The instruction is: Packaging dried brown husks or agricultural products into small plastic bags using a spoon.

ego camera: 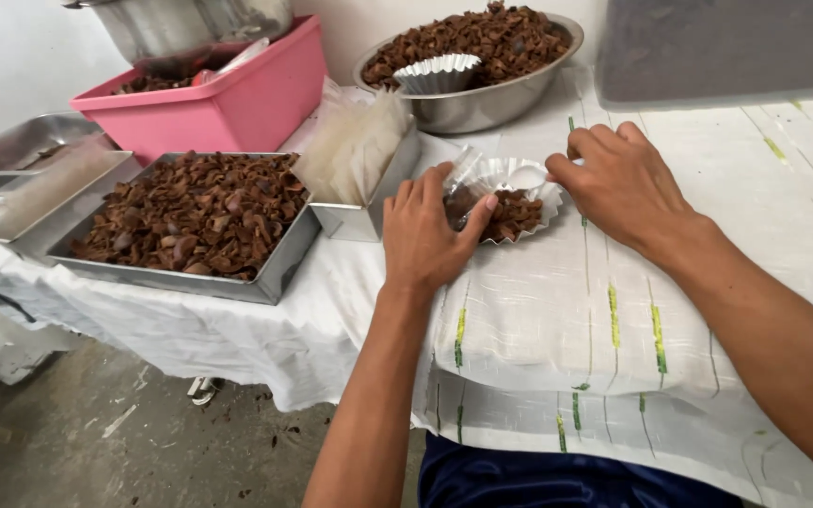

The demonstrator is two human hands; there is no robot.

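- At the far left, a flat steel tray (21,146) lies at the table edge; it is well apart from both hands and plays no part in the work at hand.
- Next, a rectangular steel pan (275,273) heaped with brown dried pieces (195,212) stands near the table's front edge, behind it a pink plastic tub (256,103) with a steel pot (190,23) resting in it.
- Just beside the pan, a small steel box (369,216) holds a stack of clear bags (355,141); these are within easy reach of the left hand.
- The left hand (425,235) is laid against the near-left rim of the fluted foil cup (510,198), its fingers curled and the thumb stretched onto the brown filling; the cup is steadied more than gripped. Light pressure is judged best, since the thin rim would probably crumple if squeezed.
- The foil cup sits on the white striped cloth (557,320) between the two hands, partly filled with brown pieces.
- Behind it, a large steel bowl (482,103) of the same brown pieces carries an empty fluted cup (439,71) on top.
- The right hand (623,183) is closed in a pinch at the cup's far-right rim, where a clear wrapping seems to be held; what exactly is pinched cannot be told. The cup is best kept level, so that nothing is spilled.
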